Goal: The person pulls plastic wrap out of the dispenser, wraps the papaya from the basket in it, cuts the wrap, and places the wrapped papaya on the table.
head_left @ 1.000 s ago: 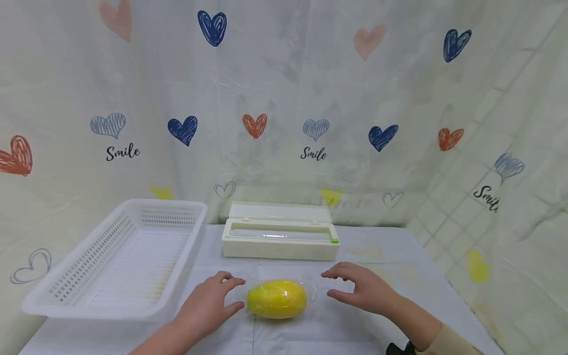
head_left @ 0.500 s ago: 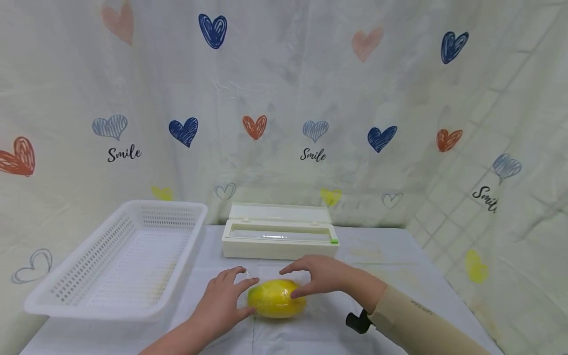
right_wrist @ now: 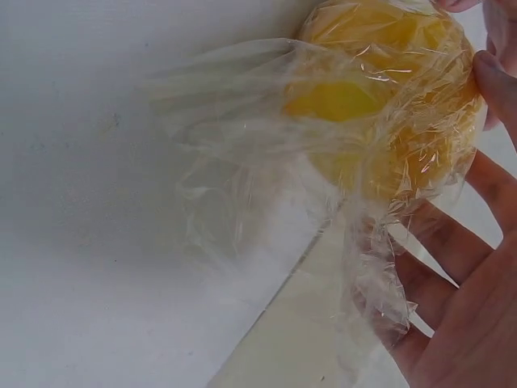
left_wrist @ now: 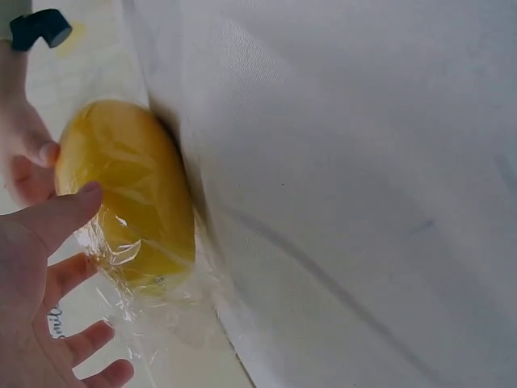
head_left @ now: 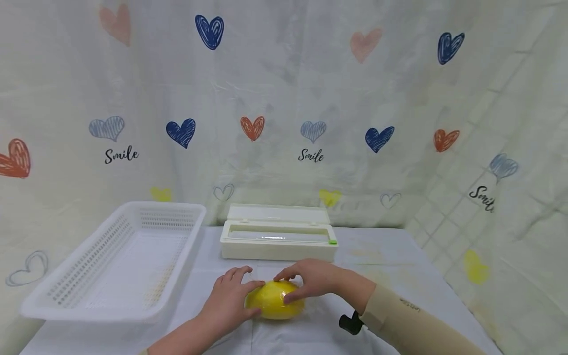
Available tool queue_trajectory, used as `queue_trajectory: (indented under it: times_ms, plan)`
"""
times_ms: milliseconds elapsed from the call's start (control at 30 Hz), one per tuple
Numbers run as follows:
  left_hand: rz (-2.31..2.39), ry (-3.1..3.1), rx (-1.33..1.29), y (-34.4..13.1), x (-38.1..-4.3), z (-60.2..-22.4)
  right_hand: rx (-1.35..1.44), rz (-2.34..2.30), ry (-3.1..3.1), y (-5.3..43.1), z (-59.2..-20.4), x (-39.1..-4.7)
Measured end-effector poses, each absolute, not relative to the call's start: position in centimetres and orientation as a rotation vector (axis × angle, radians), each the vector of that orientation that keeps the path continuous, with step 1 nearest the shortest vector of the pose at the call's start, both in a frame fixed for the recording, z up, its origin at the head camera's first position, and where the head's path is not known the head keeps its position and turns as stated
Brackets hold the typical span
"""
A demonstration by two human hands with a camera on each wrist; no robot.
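A yellow oval fruit (head_left: 269,301) in clear cling film lies on the table in the head view. My left hand (head_left: 227,299) holds its left end, thumb in front and index finger over the top. From the right, my right hand (head_left: 314,279) grips the top and right side between thumb and fingers. In the left wrist view the left thumb (left_wrist: 69,214) lies against the wrapped fruit, and the remaining fingers are spread. Loose, crumpled cling film (right_wrist: 226,153) trails off one end of the fruit in the right wrist view, some of it lying over the right fingers.
Behind the fruit stands a white cling film dispenser (head_left: 279,250), lid raised, with a green piece at its right end. A white perforated basket (head_left: 93,312) sits at the left. White covering (head_left: 377,246) spreads over the table, and a heart-patterned curtain (head_left: 266,74) hangs behind.
Both hands have come in from the sides onto the wrapped fruit. The right hand has moved left onto its top and right side; the left hand has moved right to its left end.
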State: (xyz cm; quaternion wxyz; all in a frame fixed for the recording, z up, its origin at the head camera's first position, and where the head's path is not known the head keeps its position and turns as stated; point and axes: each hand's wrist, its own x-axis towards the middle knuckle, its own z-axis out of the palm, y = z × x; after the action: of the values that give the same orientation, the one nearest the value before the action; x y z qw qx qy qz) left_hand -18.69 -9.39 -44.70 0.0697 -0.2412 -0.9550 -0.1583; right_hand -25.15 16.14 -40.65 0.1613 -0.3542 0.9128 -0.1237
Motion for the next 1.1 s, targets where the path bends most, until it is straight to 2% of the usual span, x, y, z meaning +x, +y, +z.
queue_trajectory:
  times_ms: [567,867,1100]
  plan:
    - [-0.483,-2.918,-0.745,-9.0,-21.0,-43.6,-0.727,-0.388,2.812,15.7,-41.6,-22.4]
    - [-0.560,-2.910,-0.572,-10.1,-18.4,-44.4,-0.678,-0.426,2.804,15.7,-41.3,-22.0]
    - [-0.912,-3.109,-0.501,-10.4,-17.3,-44.7,-0.678,-0.489,2.769,15.8,-40.9,-22.4]
